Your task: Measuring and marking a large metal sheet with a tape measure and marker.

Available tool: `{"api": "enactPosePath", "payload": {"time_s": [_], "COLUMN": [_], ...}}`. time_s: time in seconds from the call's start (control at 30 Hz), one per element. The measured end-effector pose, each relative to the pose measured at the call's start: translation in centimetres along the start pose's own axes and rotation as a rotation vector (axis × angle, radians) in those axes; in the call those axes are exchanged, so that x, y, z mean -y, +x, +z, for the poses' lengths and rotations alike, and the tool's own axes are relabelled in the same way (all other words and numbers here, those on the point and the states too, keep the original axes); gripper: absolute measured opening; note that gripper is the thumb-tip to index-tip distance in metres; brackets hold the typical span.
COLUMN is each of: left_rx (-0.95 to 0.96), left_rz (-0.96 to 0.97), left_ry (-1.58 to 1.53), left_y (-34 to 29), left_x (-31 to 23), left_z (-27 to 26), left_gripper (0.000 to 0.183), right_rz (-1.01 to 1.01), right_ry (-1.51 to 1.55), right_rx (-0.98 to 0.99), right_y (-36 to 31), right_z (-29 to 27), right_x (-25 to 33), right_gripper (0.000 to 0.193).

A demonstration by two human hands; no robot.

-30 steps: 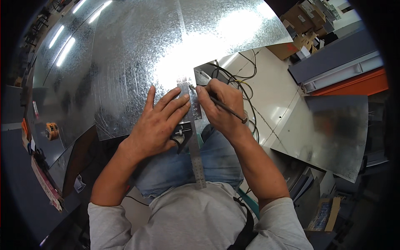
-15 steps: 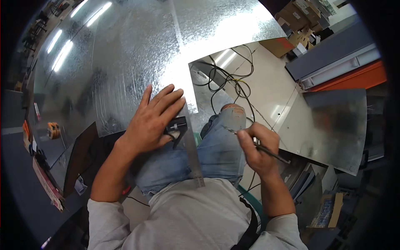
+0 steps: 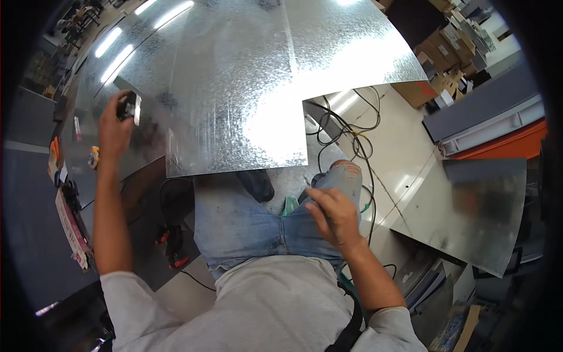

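Note:
My left hand (image 3: 116, 126) is closed around the dark head of a combination square (image 3: 130, 108), raised over the left part of the sheet metal. The square's blade is hard to make out against the shine. My right hand (image 3: 335, 216) hovers above my right thigh, its fingers curled around a slim, pen-like scriber that is mostly hidden by the hand. A large shiny galvanised metal sheet (image 3: 229, 105) spreads out in front of me, its near edge above my knees. A rectangular corner is absent from the sheet's right side.
A yellow tape measure (image 3: 94, 157) and a red-and-white marker (image 3: 77, 129) lie at the left. Black cables (image 3: 346, 132) coil on the floor beyond my right knee. Another metal piece (image 3: 481, 211) stands at the right. Cardboard boxes (image 3: 440, 50) are stacked at the far right. A red-and-black tool (image 3: 173, 243) sits low left.
My left hand has lifted the combination square off the sheet's edge and carried it left and away from me. My right hand has moved slightly left and nearer, its fingers turned.

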State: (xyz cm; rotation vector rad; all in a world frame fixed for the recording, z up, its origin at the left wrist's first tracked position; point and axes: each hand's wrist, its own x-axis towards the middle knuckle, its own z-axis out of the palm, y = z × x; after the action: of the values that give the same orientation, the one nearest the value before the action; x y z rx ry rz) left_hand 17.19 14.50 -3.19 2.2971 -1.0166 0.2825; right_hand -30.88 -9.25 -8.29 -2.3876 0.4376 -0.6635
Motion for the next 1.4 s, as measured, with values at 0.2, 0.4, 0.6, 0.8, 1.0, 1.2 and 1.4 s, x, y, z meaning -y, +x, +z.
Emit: {"api": "enactPosePath", "payload": {"time_s": [0.2, 0.4, 0.6, 0.8, 1.0, 1.2, 1.4], "left_rx": [0.005, -0.040, -0.145, -0.093, -0.149, -0.029, -0.032], "left_rz": [-0.295, -0.267, -0.474, -0.509, -0.545, -0.821, -0.813], "left_ry": [0.054, 0.009, 0.207, 0.163, 0.386, 0.573, 0.661], "left_y": [5.2, 4.4, 1.6, -6.6, -5.8, -0.5, 0.9], "left_x": [17.3, 20.1, 19.0, 17.4, 19.9, 33.6, 45.4], "left_z": [-1.1, -1.6, -11.6, -12.0, -11.3, -6.4, -10.6], "left_gripper": [0.052, 0.061, 0.052, 0.051, 0.056, 0.042, 0.038], "right_rz": [-0.026, 0.042, 0.025, -0.050, -0.114, -0.169, -0.280], "right_ry": [0.154, 0.045, 0.065, 0.099, 0.083, 0.029, 0.195], "right_rx": [0.147, 0.433, 0.528, 0.607, 0.598, 0.683, 0.523], "right_y": [-1.8, -4.5, -3.8, -0.9, 0.3, -0.7, 0.7], "right_z": [4.3, 6.1, 6.7, 7.9, 7.5, 6.8, 3.1], "right_x": [0.3, -0.5, -0.1, 1.2, 2.8, 4.1, 7.8], "right_gripper": [0.027, 0.017, 0.018, 0.019, 0.021, 0.023, 0.024]}}
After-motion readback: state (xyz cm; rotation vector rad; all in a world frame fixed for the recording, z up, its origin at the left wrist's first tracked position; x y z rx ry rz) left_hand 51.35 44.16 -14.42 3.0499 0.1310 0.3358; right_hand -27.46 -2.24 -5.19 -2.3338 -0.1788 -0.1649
